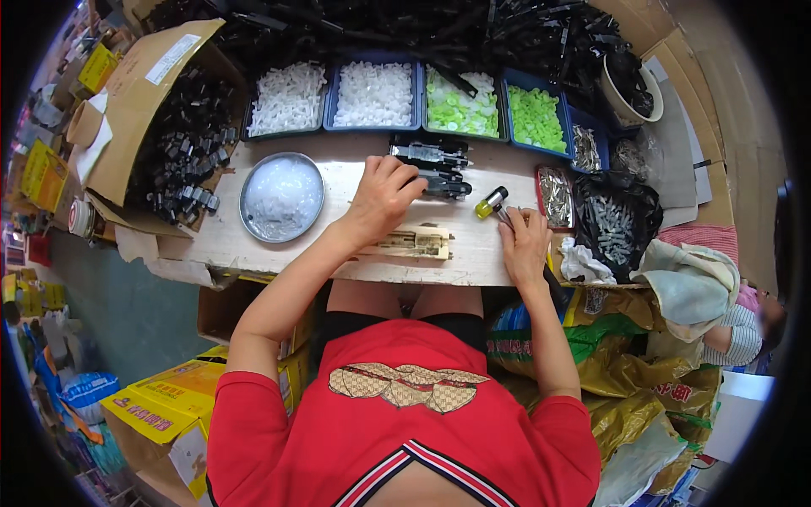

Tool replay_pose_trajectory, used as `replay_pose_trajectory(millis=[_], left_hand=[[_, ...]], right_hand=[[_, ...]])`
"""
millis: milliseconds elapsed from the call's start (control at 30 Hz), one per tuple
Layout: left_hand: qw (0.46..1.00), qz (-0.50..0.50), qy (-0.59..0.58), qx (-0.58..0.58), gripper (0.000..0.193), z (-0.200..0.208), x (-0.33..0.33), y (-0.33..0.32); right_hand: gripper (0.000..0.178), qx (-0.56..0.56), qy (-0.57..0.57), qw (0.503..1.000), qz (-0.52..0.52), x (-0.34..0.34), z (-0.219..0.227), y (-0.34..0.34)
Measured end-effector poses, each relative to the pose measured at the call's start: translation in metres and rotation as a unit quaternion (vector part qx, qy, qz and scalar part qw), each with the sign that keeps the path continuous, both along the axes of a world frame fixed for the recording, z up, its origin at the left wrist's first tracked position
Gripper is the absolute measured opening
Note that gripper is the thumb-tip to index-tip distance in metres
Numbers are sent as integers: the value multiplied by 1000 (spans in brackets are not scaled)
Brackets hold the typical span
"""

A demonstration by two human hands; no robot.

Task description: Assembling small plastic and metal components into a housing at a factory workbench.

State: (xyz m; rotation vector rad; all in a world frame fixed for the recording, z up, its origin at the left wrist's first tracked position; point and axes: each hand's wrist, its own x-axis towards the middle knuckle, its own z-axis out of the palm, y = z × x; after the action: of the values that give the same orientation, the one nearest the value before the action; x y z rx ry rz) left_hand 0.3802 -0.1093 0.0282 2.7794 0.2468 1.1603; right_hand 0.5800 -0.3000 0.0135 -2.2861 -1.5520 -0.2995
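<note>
Counter (479, 264) with black parts (429, 153) set mid-surface, just short of the trays (372, 128) lining the far edge. Left hand (380, 201): fingers bent, tips at the left end of the nearer part; whether they pinch it or merely touch it cannot be told from where I stand. Right hand (529, 245): laid over the handle of a hammer (491, 203) toward the front right corner, fingertips by its neck; the palm is hidden, so its hold cannot be judged. The hammer's yellow-faced head points away from the front edge, toward the left. A cream fixture (416, 242) lies near the front edge, between the hands; a round dish (243, 203) stands left of them. Handling: the parts look stiff, light and rather slippery, best taken by their long sides; the hammer is probably head-heavy, best held well back along its handle.
</note>
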Motion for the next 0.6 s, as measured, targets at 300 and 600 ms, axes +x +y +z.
replay_pose_trajectory(millis=[300, 600], left_hand=[[996, 44, 68, 20, 19, -11, 23, 15], [975, 145, -69, -154, 18, 7, -60, 13]], right_hand=[[23, 160, -12, 983, 94, 15, 40, 94], [22, 239, -105, 954, 148, 19, 67, 271]])
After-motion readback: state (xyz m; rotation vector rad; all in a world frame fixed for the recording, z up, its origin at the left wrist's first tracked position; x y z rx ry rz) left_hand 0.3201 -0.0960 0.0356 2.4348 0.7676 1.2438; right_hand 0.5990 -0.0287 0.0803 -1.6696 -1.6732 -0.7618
